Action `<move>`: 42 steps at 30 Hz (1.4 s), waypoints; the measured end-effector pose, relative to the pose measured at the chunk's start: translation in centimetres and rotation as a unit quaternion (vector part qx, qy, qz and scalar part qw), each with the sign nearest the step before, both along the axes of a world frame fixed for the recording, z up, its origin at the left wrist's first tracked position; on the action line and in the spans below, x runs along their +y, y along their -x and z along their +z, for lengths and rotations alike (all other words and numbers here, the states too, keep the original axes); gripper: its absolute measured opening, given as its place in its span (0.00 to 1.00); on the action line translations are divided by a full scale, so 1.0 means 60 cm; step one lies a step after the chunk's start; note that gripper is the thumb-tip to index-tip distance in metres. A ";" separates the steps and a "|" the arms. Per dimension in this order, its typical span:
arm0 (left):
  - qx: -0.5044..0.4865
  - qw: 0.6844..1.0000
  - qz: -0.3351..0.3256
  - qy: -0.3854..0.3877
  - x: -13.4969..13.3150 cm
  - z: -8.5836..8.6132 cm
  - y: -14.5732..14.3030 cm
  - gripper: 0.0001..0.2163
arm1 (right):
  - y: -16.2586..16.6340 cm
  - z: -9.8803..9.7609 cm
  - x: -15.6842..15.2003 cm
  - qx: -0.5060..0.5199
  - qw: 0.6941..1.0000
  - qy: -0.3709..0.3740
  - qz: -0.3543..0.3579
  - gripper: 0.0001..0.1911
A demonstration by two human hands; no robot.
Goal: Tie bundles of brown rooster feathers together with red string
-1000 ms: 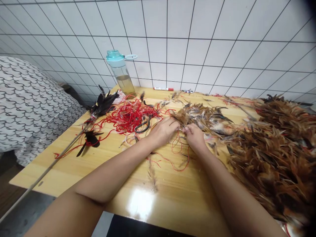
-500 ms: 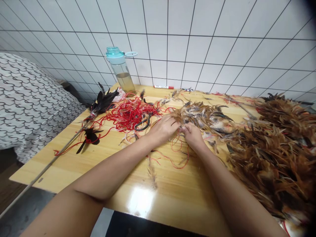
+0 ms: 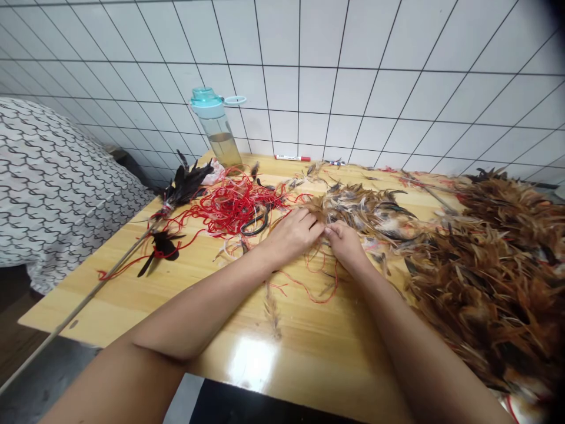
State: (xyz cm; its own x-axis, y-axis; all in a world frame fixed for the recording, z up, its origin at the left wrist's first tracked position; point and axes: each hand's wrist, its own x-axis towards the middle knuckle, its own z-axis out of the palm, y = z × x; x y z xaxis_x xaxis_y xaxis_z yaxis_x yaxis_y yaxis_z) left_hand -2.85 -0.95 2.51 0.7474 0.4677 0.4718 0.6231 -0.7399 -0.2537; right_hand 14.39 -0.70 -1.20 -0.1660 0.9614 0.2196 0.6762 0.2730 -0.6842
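Near the middle of the table, my left hand (image 3: 295,237) is closed around a small tuft of brown feathers (image 3: 316,204), which sticks out past its fingers. Touching its fingertips from the right is my right hand (image 3: 346,242), thumb and fingers pinched together. What lies in that pinch is too small to make out. Thin red thread (image 3: 324,299) loops on the wood just below both hands. A loose pile of brown and dark feathers (image 3: 368,209) lies right behind them. To the left is a tangle of red string (image 3: 229,203), with black-handled scissors (image 3: 256,227) partly under it.
A large heap of brown feathers (image 3: 494,282) covers the table's right side. At left, a long stick (image 3: 92,291) with black feathers (image 3: 188,182) tied on overhangs the edge. A water bottle (image 3: 224,141) and a red-and-white marker (image 3: 292,158) stand and lie by the tiled wall.
The fingers of both hands have shifted slightly, staying together at the same spot. The whole view has dropped a few pixels; the other things lie as before.
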 end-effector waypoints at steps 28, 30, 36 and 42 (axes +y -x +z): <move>0.013 1.000 0.003 0.021 -0.010 0.007 -0.001 0.10 | -0.001 0.006 0.000 0.097 0.993 0.060 0.022 0.11; 0.015 1.000 0.004 0.026 -0.009 0.008 0.000 0.10 | -0.002 0.005 0.001 0.103 0.992 0.066 0.023 0.10; 0.010 1.000 -0.010 0.013 -0.010 0.004 -0.003 0.10 | -0.001 0.006 0.002 0.097 0.991 0.079 0.041 0.10; -0.049 0.999 -0.009 0.001 -0.010 -0.001 -0.005 0.10 | 0.001 -0.004 0.002 0.121 0.990 0.067 0.038 0.09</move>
